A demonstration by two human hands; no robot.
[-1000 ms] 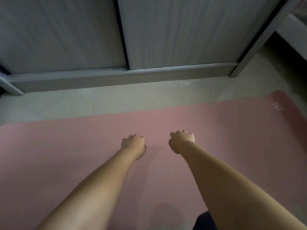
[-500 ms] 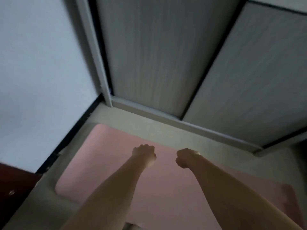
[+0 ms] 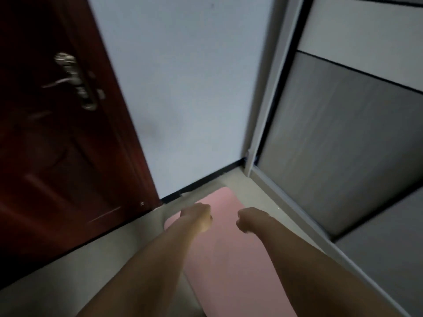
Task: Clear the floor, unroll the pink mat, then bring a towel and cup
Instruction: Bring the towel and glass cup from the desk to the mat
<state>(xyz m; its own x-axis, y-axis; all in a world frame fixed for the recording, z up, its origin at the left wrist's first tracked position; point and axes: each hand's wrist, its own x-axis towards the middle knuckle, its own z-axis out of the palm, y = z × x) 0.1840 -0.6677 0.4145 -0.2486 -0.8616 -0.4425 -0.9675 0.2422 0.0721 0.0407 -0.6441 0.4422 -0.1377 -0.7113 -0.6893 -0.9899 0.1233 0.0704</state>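
Pink mat (image 3: 229,255) unrolled flat on the pale floor (image 3: 96,268), its rounded far end near the wall's black baseboard (image 3: 201,183). Left hand (image 3: 198,216) above the mat's left edge, curled into an empty fist. Right hand (image 3: 251,219) over the mat, likewise clenched, grasping nothing. Dark red door (image 3: 57,145) left of the mat; grey sliding panels (image 3: 338,145) right of it.

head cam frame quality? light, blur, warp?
Head view: dim and flat, no glare; motion blur smears the door handle and red door; wide-angle warp tilts the wall; both fists, left hand and right hand, and pink mat soft.
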